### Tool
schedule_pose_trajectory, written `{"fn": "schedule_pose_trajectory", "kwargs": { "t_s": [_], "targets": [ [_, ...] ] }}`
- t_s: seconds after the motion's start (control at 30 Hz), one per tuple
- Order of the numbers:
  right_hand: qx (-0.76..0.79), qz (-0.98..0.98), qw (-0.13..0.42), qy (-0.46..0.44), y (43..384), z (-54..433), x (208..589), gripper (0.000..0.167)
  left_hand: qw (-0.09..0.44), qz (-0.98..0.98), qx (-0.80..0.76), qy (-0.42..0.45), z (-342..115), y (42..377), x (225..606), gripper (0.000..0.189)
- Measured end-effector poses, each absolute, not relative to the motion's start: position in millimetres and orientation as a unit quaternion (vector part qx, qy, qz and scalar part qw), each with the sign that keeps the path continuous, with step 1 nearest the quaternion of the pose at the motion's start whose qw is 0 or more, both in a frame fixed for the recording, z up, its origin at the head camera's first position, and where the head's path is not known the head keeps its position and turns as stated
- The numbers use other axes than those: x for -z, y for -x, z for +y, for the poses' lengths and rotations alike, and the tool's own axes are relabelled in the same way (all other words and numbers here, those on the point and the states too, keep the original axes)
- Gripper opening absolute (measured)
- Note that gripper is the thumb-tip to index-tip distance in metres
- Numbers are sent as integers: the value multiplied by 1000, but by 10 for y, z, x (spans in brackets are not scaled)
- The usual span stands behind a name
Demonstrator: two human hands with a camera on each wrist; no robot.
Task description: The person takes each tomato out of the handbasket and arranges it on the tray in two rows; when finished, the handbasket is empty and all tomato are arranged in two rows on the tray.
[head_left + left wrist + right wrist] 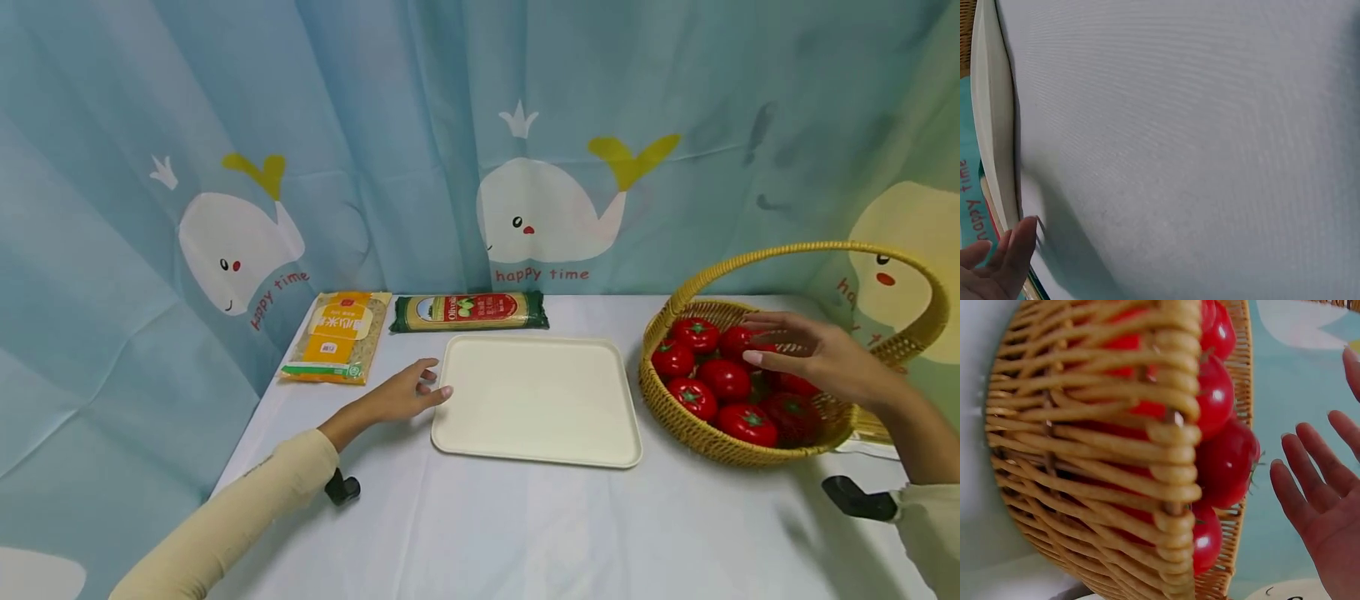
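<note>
Left hand [405, 392], fingers released, at tray [536, 404] edge, 9 o'clock. Right hand [828, 358], fingers released, above tomatoes [723, 381], basket [678, 422]; desk [517, 533] extends toward 6 o'clock.

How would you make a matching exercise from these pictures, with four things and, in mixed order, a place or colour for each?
Column one:
1. Tray
2. Tomatoes
3. Right hand
4. Bag

Column two:
A. Above the basket, holding nothing
B. Left of the green packet
C. Cream-coloured
D. Red, inside the basket

Right pairs: 1-C, 2-D, 3-A, 4-B.
</note>
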State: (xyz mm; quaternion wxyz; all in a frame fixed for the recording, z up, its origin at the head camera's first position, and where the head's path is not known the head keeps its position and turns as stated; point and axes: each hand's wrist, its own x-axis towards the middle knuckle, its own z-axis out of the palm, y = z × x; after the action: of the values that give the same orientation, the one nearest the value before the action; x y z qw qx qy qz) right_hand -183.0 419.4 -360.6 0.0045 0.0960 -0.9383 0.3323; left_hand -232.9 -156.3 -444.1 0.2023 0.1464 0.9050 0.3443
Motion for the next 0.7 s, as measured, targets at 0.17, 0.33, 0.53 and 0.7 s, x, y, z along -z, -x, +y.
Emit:
{"fn": "schedule_pose_trajectory", "kwargs": {
  "t_s": [0.17, 0.33, 0.53, 0.7],
  "targets": [
    [-330, -939, 6, -97, 1905, 4282, 3600, 57, 211, 901, -356, -127, -1557, 2361, 4460, 80],
    [-315, -946, -5, -81, 1993, 4345, 3601, 64, 224, 885, -393, -110, -1554, 2422, 4481, 78],
    [-323, -943, -55, -59, 2123, 4358, 3629, 74, 229, 870, -427, -86, -1545, 2502, 4525, 73],
    [-315, -944, -74, -64, 2220, 4393, 3702, 75, 240, 862, -441, -68, -1503, 2526, 4522, 72]
  ]
}}
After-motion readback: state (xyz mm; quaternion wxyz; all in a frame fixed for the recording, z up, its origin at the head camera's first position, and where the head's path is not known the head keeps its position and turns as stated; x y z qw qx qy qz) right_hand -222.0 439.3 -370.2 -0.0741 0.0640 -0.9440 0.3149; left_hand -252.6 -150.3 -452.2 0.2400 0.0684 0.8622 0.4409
